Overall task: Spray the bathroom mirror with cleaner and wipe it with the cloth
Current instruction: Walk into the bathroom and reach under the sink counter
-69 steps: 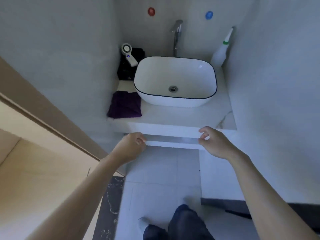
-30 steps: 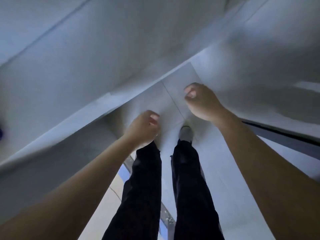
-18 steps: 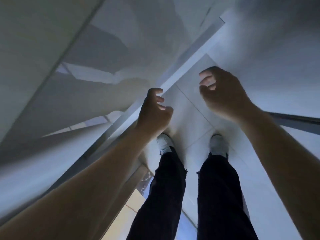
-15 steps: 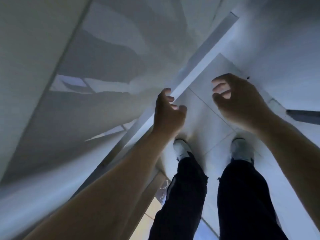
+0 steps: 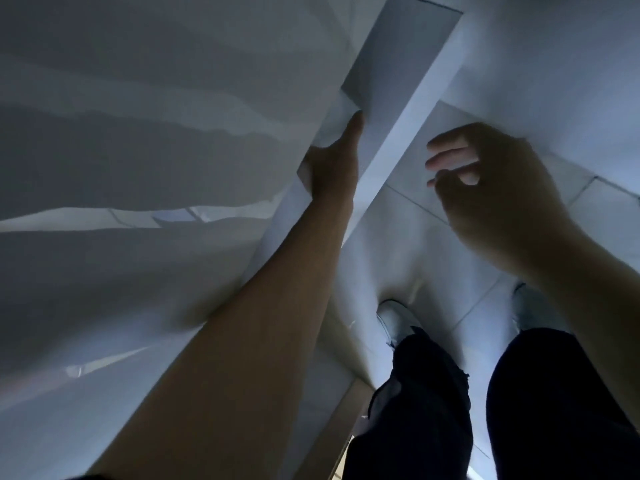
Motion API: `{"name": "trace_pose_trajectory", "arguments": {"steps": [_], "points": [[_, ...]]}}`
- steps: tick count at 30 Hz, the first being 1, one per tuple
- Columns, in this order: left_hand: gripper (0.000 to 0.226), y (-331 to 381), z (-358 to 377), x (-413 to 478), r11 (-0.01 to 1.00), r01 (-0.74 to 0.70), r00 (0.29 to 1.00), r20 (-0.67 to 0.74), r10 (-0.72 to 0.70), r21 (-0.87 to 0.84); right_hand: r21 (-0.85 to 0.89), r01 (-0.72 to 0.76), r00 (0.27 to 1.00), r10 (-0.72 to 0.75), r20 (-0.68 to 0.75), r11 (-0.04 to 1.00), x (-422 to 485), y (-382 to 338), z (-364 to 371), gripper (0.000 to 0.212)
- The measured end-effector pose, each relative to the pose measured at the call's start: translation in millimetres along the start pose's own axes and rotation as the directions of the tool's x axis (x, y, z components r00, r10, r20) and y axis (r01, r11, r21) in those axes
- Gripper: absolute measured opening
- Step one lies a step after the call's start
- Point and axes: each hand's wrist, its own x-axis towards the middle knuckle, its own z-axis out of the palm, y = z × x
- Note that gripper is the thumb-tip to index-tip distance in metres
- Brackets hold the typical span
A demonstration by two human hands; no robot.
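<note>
Dim, blurred, tilted steeply down. Biggest area, left: glossy pale panel [image 5: 138,98], smooth, streaked with soft grey reflections, cut off at top and left edges; cannot tell wall or cabinet face. Right: matte white wall [image 5: 561,57], featureless, washed out. Below: floor [image 5: 429,237] of large pale square tiles with thin dark grout lines, partly hidden by arms and legs. Diagonal between panel and wall: straight white band [image 5: 412,109], flat and hard-edged, beside a duller grey strip [image 5: 398,53]; cannot tell what these belong to. Left forearm [image 5: 270,306] bare, crossing the panel's lower edge, elbow out of frame. Dark trousers [image 5: 426,410], matte cloth, cut off at the bottom. Right hand [image 5: 491,188] in shadow over the floor, apart from the band, fingers loosely half-curled and slightly spread, nothing in it. Left hand [image 5: 334,168] against the band, thumb straight along the grey strip, fingers hidden past the panel's edge: cannot tell gripping or just resting. White shoes [image 5: 398,317], rounded toes, the right one mostly behind the right forearm. Mirror, cleaner, cloth: outside this view, position cannot be told.
</note>
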Motion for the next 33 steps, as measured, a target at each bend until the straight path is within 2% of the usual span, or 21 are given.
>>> {"name": "trace_pose_trajectory", "arguments": {"steps": [3,6,9,10,12,14,18,21,23,26,30,31,33], "points": [[0.09,0,4,4,0.999,-0.002,1.0,-0.026,0.001,-0.042,0.003,-0.017,1.0,0.017,0.015,1.0,-14,2,-1,0.035],[0.09,-3,4,1,1.0,0.005,0.999,-0.032,-0.005,-0.006,-0.031,-0.071,0.997,0.072,0.032,0.997,-27,8,-5,0.034],[0.055,-15,4,-4,0.999,0.038,0.999,-0.021,-0.038,-0.028,-0.037,-0.116,0.993,0.116,0.008,0.993,-33,9,-11,0.035],[0.054,-17,2,-10,0.999,0.041,0.999,-0.015,-0.042,-0.026,-0.034,-0.122,0.993,0.122,-0.002,0.992,-34,8,-13,0.035],[0.062,-23,-3,-23,0.999,0.039,0.999,0.027,-0.039,0.013,-0.047,-0.12,0.993,0.12,0.0,0.992,-35,4,-18,0.035],[0.087,-31,-8,-39,0.998,0.021,0.996,0.088,-0.027,0.061,-0.064,-0.114,0.993,0.115,0.016,0.991,-36,0,-21,0.035],[0.08,-55,-15,-77,0.997,0.067,0.973,0.221,-0.072,0.031,-0.119,-0.114,0.993,0.118,0.026,0.986,-41,-7,-28,0.033],[0.092,-71,-13,-112,0.994,0.109,0.922,0.374,-0.104,0.008,-0.137,-0.166,0.983,0.175,0.058,0.977,-47,-8,-33,0.035],[0.091,-81,-12,-140,0.989,0.127,0.886,0.44,-0.147,0.073,-0.156,-0.187,0.976,0.202,0.086,0.97,-55,-8,-38,0.043],[0.115,-94,-10,-176,0.958,0.106,0.845,0.484,-0.229,0.268,-0.185,-0.205,0.967,0.228,0.112,0.961,-72,-8,-50,0.058],[0.077,-88,-12,-202,0.943,-0.002,0.771,0.601,-0.211,0.334,-0.105,-0.205,0.972,0.216,0.096,0.973,-94,-10,-70,0.051],[0.076,-82,-14,-207,0.943,-0.02,0.755,0.623,-0.204,0.333,-0.082,-0.198,0.975,0.205,0.081,0.977,-99,-13,-75,0.047],[0.088,-63,-24,-220,0.943,-0.042,0.736,0.648,-0.195,0.331,-0.05,-0.18,0.983,0.181,0.034,0.982,-105,-25,-85,0.043]]}}
